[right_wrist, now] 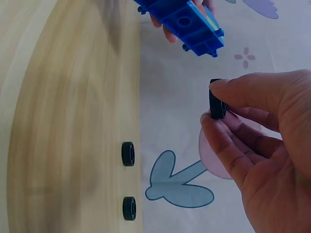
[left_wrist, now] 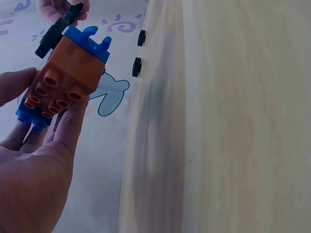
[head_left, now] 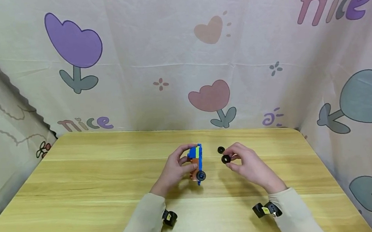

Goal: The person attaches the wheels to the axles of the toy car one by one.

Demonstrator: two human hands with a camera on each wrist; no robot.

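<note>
Tilted up off the table is a toy car [head_left: 194, 163] of blue, orange-brown and yellow-green blocks, which my left hand [head_left: 175, 169] grips around its sides. One black wheel [head_left: 201, 176] is on its near end. In the right wrist view the blue underside [right_wrist: 182, 22] faces the camera, with bare axle stubs. My right hand [head_left: 251, 164] pinches a loose black wheel [head_left: 225, 159] between thumb and fingers, a short way right of the car and apart from it. Two more black wheels, one nearer [right_wrist: 128, 154] and one farther along [right_wrist: 129, 208], stand out on the tabletop in the right wrist view.
The wooden table [head_left: 93, 180] extends on both sides of the hands. A printed curtain [head_left: 149, 39] hangs behind its back edge and along the sides. Dark wrist cameras, left [head_left: 169, 217] and right [head_left: 267, 209], are strapped at both cuffs.
</note>
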